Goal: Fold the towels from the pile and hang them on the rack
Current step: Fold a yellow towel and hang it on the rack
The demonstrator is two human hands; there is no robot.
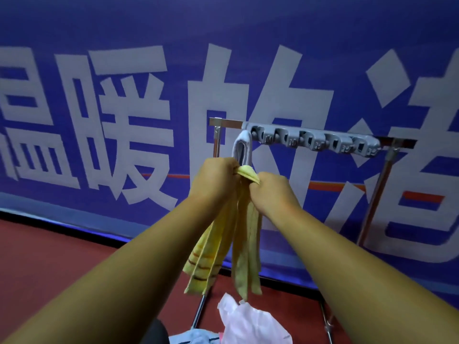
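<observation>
Yellow towel (213,244) (folded, brown-striped) clenched at top by left hand (213,177) and right hand (270,192); grey towel (242,146) hangs on rack (310,139), left end.

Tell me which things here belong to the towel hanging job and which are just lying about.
Job: yellow towel held by left hand and right hand; clip rack; grey towel hanging on it; towel pile below.
Lying about: blue banner; red floor.

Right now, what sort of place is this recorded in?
Probably an indoor sports hall or event space: a huge blue banner with white characters runs along the back, the smooth red-brown floor resembles court flooring, and a freestanding metal rack with grey plastic clips stands before it.
</observation>
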